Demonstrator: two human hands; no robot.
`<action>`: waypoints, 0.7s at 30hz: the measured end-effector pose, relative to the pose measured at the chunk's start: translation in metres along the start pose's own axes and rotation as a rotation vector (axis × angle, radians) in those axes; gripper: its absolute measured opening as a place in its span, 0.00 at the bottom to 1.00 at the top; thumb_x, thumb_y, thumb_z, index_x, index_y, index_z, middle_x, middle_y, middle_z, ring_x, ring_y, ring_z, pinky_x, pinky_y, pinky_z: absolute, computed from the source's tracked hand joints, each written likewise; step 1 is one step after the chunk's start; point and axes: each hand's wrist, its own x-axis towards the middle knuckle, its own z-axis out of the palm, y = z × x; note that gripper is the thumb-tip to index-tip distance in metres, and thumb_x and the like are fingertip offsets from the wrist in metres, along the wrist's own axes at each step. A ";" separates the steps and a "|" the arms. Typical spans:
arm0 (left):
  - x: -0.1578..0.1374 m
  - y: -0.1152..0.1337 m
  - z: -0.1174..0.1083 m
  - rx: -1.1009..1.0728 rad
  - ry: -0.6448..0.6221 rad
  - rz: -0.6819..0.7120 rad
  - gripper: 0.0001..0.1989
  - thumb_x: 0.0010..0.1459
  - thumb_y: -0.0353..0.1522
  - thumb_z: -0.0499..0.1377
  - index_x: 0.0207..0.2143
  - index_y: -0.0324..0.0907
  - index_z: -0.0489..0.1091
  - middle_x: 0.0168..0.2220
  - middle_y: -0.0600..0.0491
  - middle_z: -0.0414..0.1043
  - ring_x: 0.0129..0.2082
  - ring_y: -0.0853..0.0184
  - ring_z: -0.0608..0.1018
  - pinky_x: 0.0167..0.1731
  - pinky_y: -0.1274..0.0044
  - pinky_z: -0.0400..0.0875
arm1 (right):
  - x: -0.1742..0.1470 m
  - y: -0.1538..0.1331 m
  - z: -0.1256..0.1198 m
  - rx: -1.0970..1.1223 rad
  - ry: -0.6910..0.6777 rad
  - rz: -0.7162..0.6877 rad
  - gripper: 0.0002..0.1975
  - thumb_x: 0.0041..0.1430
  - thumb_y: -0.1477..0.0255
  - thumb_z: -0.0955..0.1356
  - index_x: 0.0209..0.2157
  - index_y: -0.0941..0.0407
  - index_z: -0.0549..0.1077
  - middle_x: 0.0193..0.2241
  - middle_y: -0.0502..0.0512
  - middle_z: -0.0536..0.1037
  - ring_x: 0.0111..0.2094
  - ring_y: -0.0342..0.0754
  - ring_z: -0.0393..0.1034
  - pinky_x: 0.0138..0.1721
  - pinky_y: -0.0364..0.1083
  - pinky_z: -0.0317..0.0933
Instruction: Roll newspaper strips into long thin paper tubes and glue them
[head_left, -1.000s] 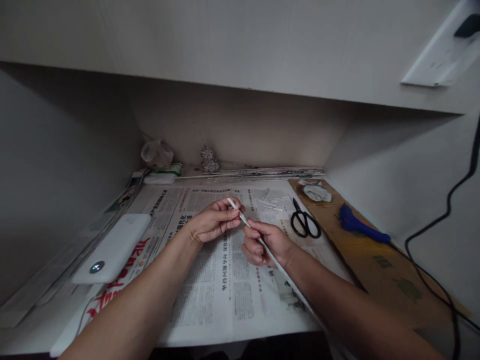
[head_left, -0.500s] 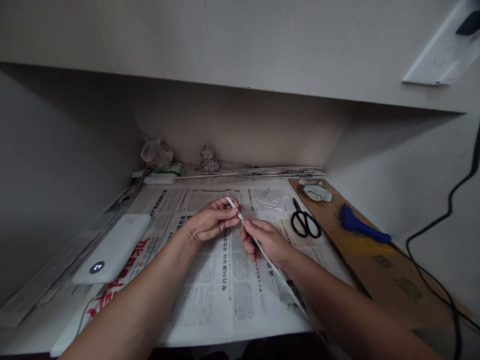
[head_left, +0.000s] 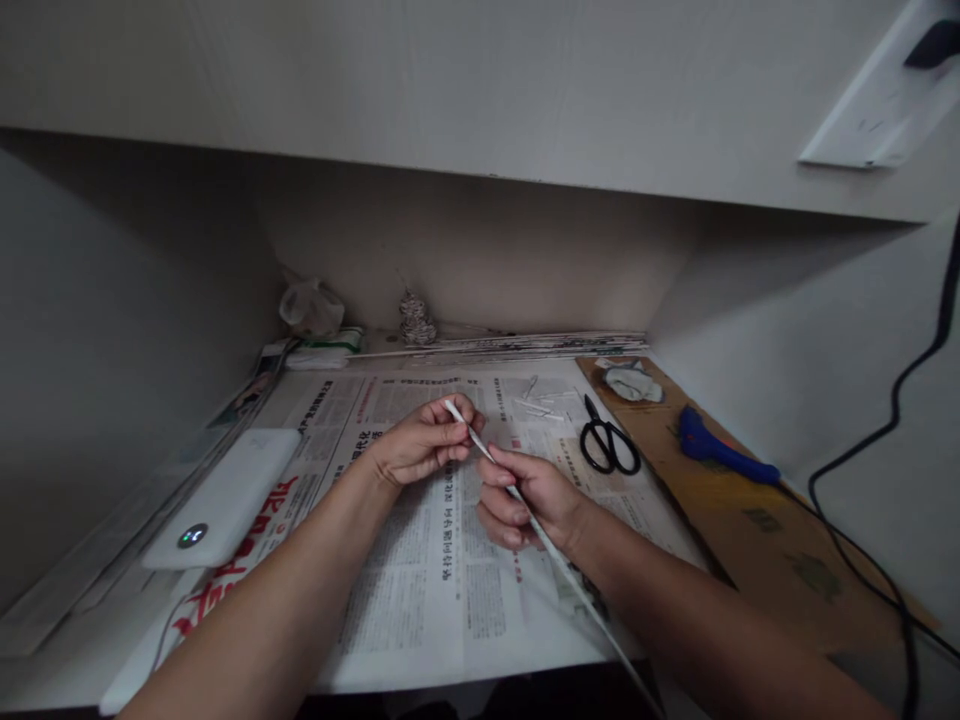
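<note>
A thin pale stick, like a rolled paper tube (head_left: 553, 552), runs slantwise from between my hands down past the table's front edge. My left hand (head_left: 431, 438) pinches it close to its upper end, whose white tip pokes out above the fingers. Lower along the same tube, my right hand (head_left: 529, 497) is closed round it, thumb and forefinger on top. Beneath both hands lies newspaper (head_left: 420, 600) spread over the table. Black-handled scissors (head_left: 610, 447) rest to the right of my right hand, near several short white paper pieces (head_left: 541, 408).
A blue glue gun (head_left: 724, 450) and a crumpled cloth (head_left: 632, 382) lie on cardboard (head_left: 757, 530) at the right, with a black cord (head_left: 896, 400) beyond. On the left is a white power bank (head_left: 225, 497). Long thin rolls (head_left: 525, 346), a twine bundle (head_left: 416, 320) and a plastic bag (head_left: 311, 306) sit at the back.
My right hand has slid slightly down the tube, away from my left hand, and its fingers have curled more. More of the tube shows between the hands.
</note>
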 end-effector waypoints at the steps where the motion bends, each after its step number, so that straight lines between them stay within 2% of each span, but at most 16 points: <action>1: 0.001 0.000 -0.002 -0.005 0.027 -0.003 0.10 0.46 0.26 0.66 0.29 0.37 0.66 0.28 0.55 0.64 0.22 0.79 0.71 0.22 0.89 0.70 | 0.001 0.001 0.000 -0.047 0.040 -0.011 0.19 0.62 0.56 0.57 0.24 0.55 0.57 0.11 0.45 0.60 0.14 0.43 0.61 0.14 0.41 0.48; 5: 0.004 0.001 -0.010 -0.045 0.217 0.010 0.11 0.44 0.25 0.66 0.30 0.37 0.67 0.28 0.54 0.67 0.21 0.78 0.71 0.18 0.90 0.67 | 0.003 0.004 -0.002 -0.264 0.231 -0.134 0.16 0.59 0.58 0.63 0.29 0.56 0.63 0.13 0.44 0.63 0.14 0.41 0.60 0.15 0.40 0.49; 8: 0.006 0.002 -0.013 -0.063 0.322 0.004 0.08 0.46 0.24 0.65 0.29 0.36 0.69 0.28 0.53 0.69 0.21 0.77 0.72 0.16 0.90 0.66 | 0.005 0.006 -0.004 -0.296 0.275 -0.175 0.15 0.60 0.59 0.62 0.29 0.57 0.64 0.12 0.42 0.59 0.12 0.39 0.56 0.14 0.39 0.48; 15: 0.008 0.001 -0.011 -0.048 0.398 -0.017 0.05 0.49 0.22 0.62 0.31 0.34 0.71 0.25 0.53 0.69 0.20 0.77 0.72 0.17 0.88 0.68 | 0.005 0.007 -0.006 -0.236 0.201 -0.132 0.16 0.62 0.59 0.60 0.29 0.57 0.64 0.11 0.42 0.58 0.12 0.40 0.57 0.13 0.39 0.47; 19: 0.008 -0.001 -0.011 -0.045 0.327 -0.011 0.04 0.49 0.26 0.64 0.30 0.34 0.72 0.30 0.49 0.71 0.23 0.76 0.73 0.16 0.88 0.67 | 0.004 0.004 -0.006 -0.120 0.115 -0.070 0.16 0.63 0.59 0.58 0.28 0.56 0.63 0.10 0.42 0.56 0.12 0.41 0.55 0.13 0.39 0.45; 21: 0.008 -0.002 -0.010 -0.055 0.292 -0.004 0.07 0.50 0.27 0.64 0.33 0.34 0.73 0.33 0.49 0.72 0.24 0.76 0.74 0.17 0.88 0.68 | 0.002 0.002 -0.006 -0.079 0.068 -0.039 0.17 0.63 0.59 0.57 0.27 0.55 0.61 0.10 0.42 0.55 0.12 0.41 0.54 0.14 0.39 0.46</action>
